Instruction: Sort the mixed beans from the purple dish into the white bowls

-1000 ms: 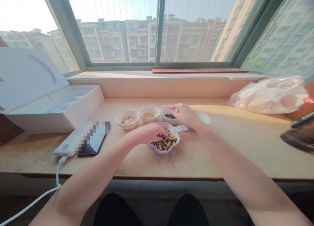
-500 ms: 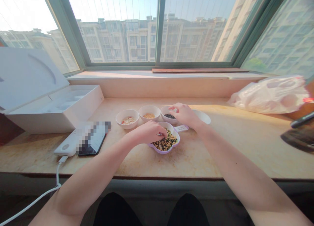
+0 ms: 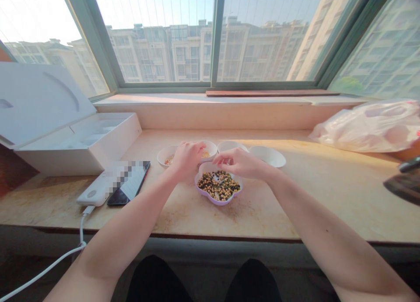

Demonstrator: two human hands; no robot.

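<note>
I count two hands of my own, my left hand (image 3: 187, 158) and my right hand (image 3: 241, 162), along with one lilac flower-shaped dish (image 3: 210, 196), three small white bowls (image 3: 165, 156) and one white saucer (image 3: 271, 156). Off to the sides I see one white box (image 3: 108, 151), one power bank (image 3: 93, 189), one phone (image 3: 129, 189), one white cable (image 3: 62, 258), one plastic bag (image 3: 367, 129) and one dark blurred object (image 3: 405, 186). Ahead there are four window panes (image 3: 160, 35), and below me are my two knees (image 3: 157, 280) in black.
</note>
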